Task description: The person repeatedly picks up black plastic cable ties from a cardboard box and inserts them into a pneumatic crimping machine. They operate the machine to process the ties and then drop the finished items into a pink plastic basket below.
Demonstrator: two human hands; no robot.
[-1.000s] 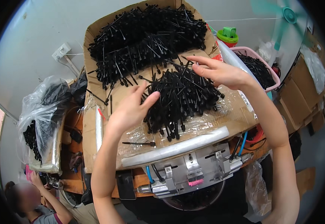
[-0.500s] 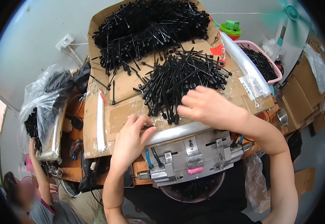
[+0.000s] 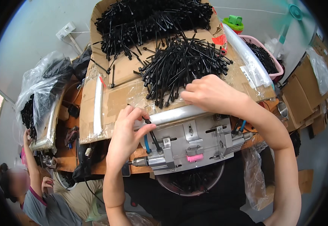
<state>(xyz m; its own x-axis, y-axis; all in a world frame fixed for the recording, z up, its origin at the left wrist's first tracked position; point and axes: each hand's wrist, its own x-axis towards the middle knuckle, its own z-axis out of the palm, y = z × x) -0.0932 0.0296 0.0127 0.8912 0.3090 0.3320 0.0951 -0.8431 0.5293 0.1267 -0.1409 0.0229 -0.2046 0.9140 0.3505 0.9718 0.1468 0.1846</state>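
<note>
Thumb and fingers of my left hand (image 3: 128, 126) are closed round a thin black plastic rod (image 3: 146, 120), whose thicker end shows between the fingertips. My right hand (image 3: 209, 90) is curled at the near right edge of a heap of similar black rods (image 3: 182, 67); whether its fingertips grip a rod is hidden. The heap lies on a cardboard sheet (image 3: 122, 94) with a clear-taped front edge. Just below both hands sits a metal fixture (image 3: 179, 147) with clamps, a pink block (image 3: 195, 158) and blue and black hoses.
A larger mass of black rods (image 3: 152, 22) fills the cardboard box behind. A pink basket (image 3: 281, 69) of rods is at right, a bowl (image 3: 194, 192) of rods under the fixture. Left, a co-worker (image 3: 47, 199) reaches toward a plastic-covered pile (image 3: 45, 86). A fan (image 3: 295, 12) stands far right.
The view has shifted, so the scene sits slightly higher. The rod in my left hand now points down and shows more plainly. My right hand stays by the heap, its fingers curled more tightly.
</note>
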